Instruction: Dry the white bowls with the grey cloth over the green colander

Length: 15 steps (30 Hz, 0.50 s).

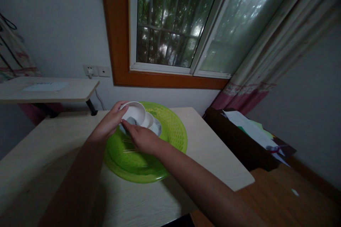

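My left hand (110,122) is closed on the left rim of a white bowl (137,111), which is tilted with its opening toward me. Pressed against the bowl's inside is a grey cloth (131,121), with my right hand (144,139) closed on it; the fingertips are partly hidden. Just right of the held bowl, a smaller white bowl (149,120) and a greyish bowl (157,127) lie in a round green plastic basin (177,133). Thin chopsticks (130,151) rest in the basin below my right hand.
The basin stands on a pale wooden table (213,152). A raised shelf (74,94) is at the left, near wall sockets (96,71). To the right, a dark cabinet (231,138) bears papers (250,129). A barred window (170,21) and curtain (266,49) are behind.
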Motion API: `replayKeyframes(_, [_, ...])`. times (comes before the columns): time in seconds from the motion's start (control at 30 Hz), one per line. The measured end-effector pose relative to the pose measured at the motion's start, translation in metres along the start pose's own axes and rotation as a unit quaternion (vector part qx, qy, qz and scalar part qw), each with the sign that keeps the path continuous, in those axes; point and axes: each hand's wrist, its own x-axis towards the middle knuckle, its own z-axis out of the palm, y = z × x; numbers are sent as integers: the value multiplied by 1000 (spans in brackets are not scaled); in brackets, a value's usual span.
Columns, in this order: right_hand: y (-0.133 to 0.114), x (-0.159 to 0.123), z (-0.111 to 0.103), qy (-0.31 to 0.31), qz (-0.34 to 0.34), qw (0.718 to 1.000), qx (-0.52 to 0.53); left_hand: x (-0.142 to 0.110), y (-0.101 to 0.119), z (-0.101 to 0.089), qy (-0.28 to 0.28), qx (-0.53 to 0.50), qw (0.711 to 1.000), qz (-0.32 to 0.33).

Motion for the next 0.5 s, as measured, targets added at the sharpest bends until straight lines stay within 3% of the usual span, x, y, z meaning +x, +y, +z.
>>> replayKeyframes(0.3, [7, 2, 8, 29, -24, 999, -35, 1, 1, 0, 23, -27, 999, -11])
replayKeyframes(0.5, [11, 0, 9, 40, 17, 991, -127, -2, 7, 3, 23, -20, 999, -22])
